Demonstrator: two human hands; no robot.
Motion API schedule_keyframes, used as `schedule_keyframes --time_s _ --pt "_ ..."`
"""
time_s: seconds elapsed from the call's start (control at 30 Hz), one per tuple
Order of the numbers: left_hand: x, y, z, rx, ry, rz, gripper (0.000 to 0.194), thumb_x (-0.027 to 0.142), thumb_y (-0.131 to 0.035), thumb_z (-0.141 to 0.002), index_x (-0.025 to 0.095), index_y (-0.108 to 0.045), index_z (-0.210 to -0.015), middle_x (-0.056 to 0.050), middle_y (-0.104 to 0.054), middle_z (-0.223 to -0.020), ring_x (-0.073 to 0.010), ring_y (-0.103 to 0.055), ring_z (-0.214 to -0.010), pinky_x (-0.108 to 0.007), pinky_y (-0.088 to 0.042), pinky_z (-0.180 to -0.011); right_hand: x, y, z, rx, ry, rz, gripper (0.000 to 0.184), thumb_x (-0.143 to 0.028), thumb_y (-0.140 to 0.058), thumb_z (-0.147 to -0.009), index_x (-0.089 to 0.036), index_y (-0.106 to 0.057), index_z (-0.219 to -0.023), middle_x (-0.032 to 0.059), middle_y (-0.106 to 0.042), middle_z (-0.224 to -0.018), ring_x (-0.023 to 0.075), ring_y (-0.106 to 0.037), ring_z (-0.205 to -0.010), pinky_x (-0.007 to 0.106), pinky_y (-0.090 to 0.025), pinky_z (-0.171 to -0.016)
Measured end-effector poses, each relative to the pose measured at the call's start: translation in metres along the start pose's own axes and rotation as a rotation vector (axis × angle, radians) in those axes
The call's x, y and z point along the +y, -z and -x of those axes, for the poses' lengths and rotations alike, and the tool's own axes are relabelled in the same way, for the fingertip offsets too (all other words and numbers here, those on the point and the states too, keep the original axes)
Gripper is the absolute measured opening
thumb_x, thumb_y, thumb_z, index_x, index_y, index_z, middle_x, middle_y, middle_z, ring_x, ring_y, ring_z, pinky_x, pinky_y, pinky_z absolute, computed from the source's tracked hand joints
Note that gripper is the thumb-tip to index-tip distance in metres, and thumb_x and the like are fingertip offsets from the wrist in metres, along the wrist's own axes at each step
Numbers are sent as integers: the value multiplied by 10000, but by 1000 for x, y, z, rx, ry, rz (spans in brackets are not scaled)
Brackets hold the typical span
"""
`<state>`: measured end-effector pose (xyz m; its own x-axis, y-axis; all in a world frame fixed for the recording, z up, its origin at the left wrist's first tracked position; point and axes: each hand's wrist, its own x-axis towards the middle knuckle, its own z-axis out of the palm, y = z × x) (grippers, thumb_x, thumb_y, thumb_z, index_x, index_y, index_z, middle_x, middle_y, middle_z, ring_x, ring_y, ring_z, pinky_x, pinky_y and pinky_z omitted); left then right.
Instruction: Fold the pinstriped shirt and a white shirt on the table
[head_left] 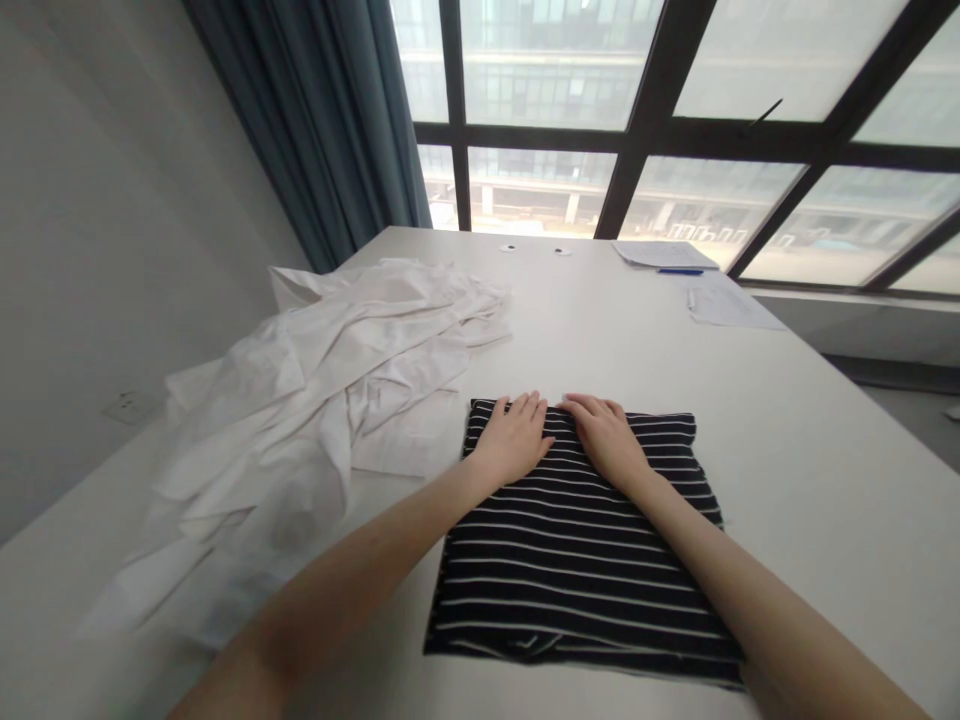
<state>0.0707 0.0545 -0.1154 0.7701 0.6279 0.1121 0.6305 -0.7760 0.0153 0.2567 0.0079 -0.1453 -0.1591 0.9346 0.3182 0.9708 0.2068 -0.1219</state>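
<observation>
A folded black garment with thin white stripes (577,560) lies flat on the white table (810,450) in front of me. My left hand (514,435) rests palm down on its far edge, fingers stretched out and together. Right beside it, my right hand (604,432) also lies flat on the far edge, fingers extended toward the left hand. Both forearms reach across the garment. Neither hand holds anything.
A heap of crumpled white clothes (300,400) covers the table's left side, touching the striped garment's left corner. Papers (720,300) and a blue pen (680,271) lie at the far right. Two small round objects (534,249) sit near the far edge. A window and a blue curtain (322,120) stand behind.
</observation>
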Motion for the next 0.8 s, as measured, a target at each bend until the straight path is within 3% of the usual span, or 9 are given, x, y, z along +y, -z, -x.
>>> schedule_keyframes --time_s 0.13,0.33,0.53,0.67,0.8 --pt "-9 -21 9 27 -12 74 567 443 -376 -1021 133 -394 -1496 -168 -359 -1583 -312 -326 -1464 -539 -219 -1180 5 -3 10 -34 -13 131 437 -188 -328 -991 -211 -572 -1352 113 -539 -1472 259 -501 -1345 482 -352 -1113" --pt "-24 -22 17 49 10 151 610 502 -402 -1005 190 -353 -1527 -156 -309 -1608 -328 -272 -1488 -559 -170 -1188 19 3 22 -125 -95 188 517 -425 -277 -1027 -220 -494 -1449 115 -476 -1526 288 -451 -1391 526 -313 -1142" --pt "-40 -27 32 39 105 186 688 563 -382 -998 183 -271 -1561 -153 -239 -1635 -348 -216 -1504 -554 -182 -1184 33 7 34 -146 -179 147 559 -520 -292 -1011 -258 -478 -1468 88 -459 -1543 296 -424 -1409 552 -280 -1161" --pt "-50 -30 41 42 137 199 749 598 -352 -996 135 -221 -1569 -179 -227 -1633 -345 -193 -1512 -528 -180 -1195 53 7 47 -113 -250 81 539 -526 -307 -1000 -285 -497 -1443 69 -454 -1548 297 -402 -1422 584 -304 -1141" --pt "-55 -35 44 102 173 251 752 609 -336 -996 107 -248 -1549 -206 -280 -1609 -332 -240 -1500 -490 -195 -1204 78 6 62 8 -303 -51 581 -528 -313 -987 -188 -511 -1415 152 -520 -1480 303 -475 -1363 532 -373 -1116"
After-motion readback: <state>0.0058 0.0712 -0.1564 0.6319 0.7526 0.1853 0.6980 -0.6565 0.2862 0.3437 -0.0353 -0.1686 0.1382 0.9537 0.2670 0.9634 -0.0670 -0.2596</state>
